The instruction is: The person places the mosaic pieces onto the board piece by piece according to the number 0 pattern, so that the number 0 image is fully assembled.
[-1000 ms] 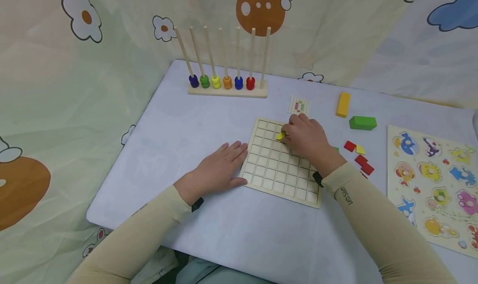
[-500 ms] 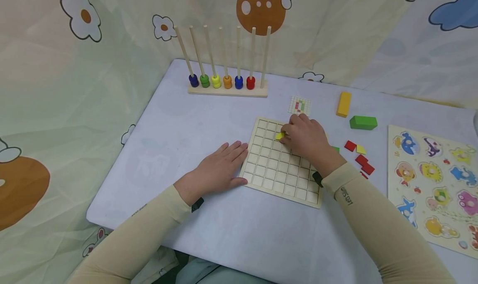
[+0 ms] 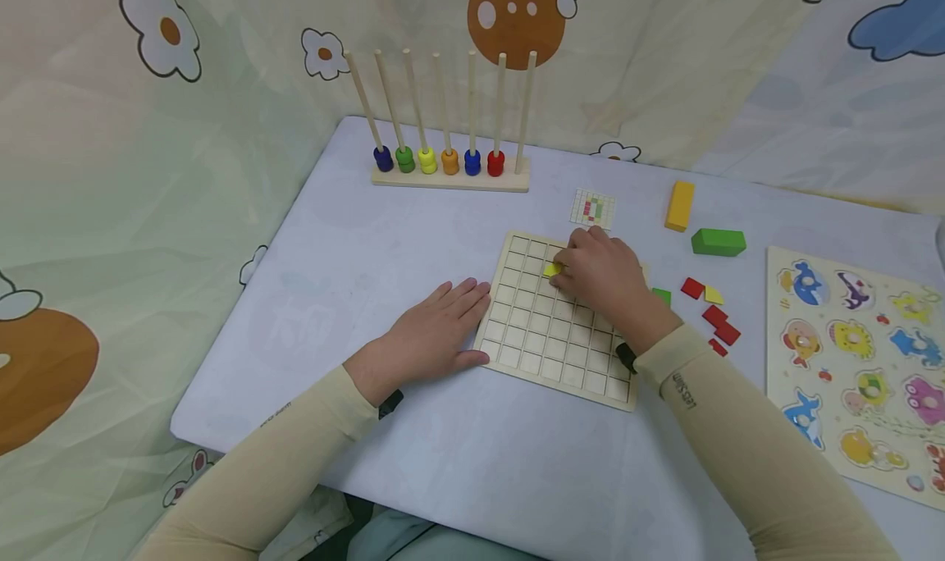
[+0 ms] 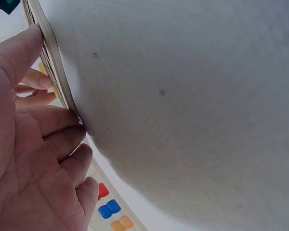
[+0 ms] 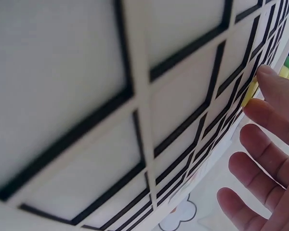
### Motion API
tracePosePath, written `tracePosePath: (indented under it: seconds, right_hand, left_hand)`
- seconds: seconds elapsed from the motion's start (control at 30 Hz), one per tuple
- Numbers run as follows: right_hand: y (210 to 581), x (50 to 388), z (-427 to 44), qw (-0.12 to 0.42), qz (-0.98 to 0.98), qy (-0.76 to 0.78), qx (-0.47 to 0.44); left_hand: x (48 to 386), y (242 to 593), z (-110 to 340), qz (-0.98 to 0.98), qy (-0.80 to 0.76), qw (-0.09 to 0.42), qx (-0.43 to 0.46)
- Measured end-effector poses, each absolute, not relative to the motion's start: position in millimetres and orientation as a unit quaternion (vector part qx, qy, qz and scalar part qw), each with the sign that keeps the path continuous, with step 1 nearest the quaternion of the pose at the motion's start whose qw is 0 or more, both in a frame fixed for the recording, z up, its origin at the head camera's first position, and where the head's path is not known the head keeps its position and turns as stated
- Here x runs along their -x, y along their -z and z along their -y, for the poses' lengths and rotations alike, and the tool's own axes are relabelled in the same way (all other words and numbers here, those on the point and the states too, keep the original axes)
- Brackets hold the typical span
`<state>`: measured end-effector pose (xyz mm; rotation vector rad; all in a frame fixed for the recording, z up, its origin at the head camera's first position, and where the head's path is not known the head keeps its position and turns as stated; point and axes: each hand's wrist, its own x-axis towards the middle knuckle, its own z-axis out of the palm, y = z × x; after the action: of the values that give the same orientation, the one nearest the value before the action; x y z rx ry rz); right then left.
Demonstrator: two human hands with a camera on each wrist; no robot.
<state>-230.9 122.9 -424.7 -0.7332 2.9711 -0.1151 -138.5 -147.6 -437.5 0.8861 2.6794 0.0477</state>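
A pale wooden grid board [image 3: 546,331] lies on the white table. My right hand [image 3: 601,278] is over its upper part, with thumb and index finger pinching a small yellow tile [image 3: 551,269] at the board's surface. The right wrist view shows the yellow tile [image 5: 250,94] between thumb and index finger of the hand [image 5: 272,144], the other fingers loosely bent. My left hand [image 3: 435,331] lies flat with fingers extended, touching the board's left edge. In the left wrist view, the thumb and fingertips of that hand [image 4: 38,144] rest against the board's edge [image 4: 58,62].
Behind the board lie a small pattern card [image 3: 592,208] and a peg rack [image 3: 450,181] with coloured beads. To the right are a yellow block [image 3: 679,206], a green block [image 3: 719,242], red tiles [image 3: 714,316], a yellow tile [image 3: 713,295], a green tile [image 3: 662,296] and a picture board [image 3: 834,380].
My right hand has shifted very slightly left with the yellow tile, showing more of the green tile beside the wrist. The left hand has stayed in place.
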Motion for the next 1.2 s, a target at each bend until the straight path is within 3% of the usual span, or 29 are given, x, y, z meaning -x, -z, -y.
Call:
tracePosePath:
  seconds: [0.73, 1.2]
  right_hand:
    - [426.4, 230.2, -124.1, 0.005, -0.962, 0.072, 0.264]
    - [417.9, 231.5, -117.7, 0.038, -0.966, 0.042, 0.254]
  left_hand:
    - [139.0, 438.8, 147.9, -0.938, -0.015, 0.156, -0.311]
    - [138.9, 436.4, 146.9, -0.937, -0.010, 0.159, -0.311]
